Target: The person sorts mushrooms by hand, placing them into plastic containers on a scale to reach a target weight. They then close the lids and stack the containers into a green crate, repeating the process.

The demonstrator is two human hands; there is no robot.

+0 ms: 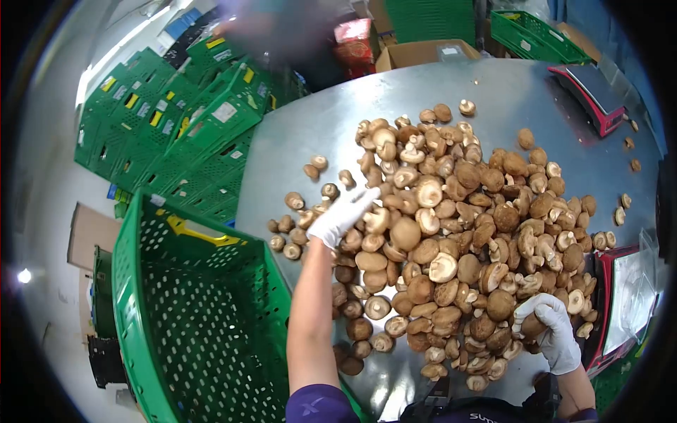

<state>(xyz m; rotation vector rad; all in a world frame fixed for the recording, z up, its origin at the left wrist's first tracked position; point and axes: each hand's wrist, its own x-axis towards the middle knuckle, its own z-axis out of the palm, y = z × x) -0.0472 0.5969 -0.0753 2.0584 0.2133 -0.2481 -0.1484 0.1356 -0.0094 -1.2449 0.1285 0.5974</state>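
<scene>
no readable text
labels on the stacked green crates [211, 113] and the shirt lettering are too blurred.

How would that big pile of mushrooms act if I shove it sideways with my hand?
The mushroom pile is loose and heaped, so it would probably spread and tumble rather than slide as one. The rounded caps look apt to roll on the smooth metal table; strays already lie apart. They look light and likely bruise easily, so the left hand should push gently.

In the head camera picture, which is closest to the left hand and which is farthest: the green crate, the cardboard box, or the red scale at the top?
1. Green crate, just left of the left hand.
2. Cardboard box, beyond the table's far edge.
3. Red scale, far right corner.
</scene>
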